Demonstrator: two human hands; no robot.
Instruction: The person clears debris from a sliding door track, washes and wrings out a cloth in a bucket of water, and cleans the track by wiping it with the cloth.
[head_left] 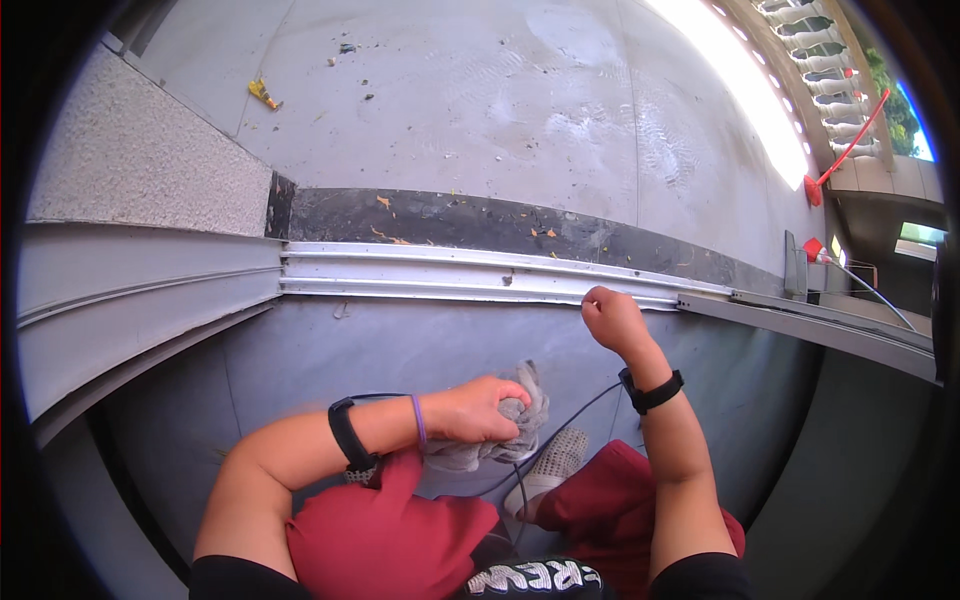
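Note:
A bunched grey cloth (538, 388) is gripped in my left hand (475, 408), low over the floor in front of me. Folds of it hang out beyond the fingers. My right hand (613, 318) is closed, its fingers pinched together at the near edge of the white metal sliding-door track (440, 272). Whatever those fingers may hold is too small or hidden to make out. Small bits of dirt lie in and along the track, among them a dark speck (507, 281) near its middle.
A dark stone strip (420, 215) with dry leaf bits runs behind the track. Past it, a yellow wrapper (263, 95) lies on the grey floor. Red-headed long-handled tools (815, 190) stand at the right. A dark cable (585, 408) passes near my shoe (560, 460).

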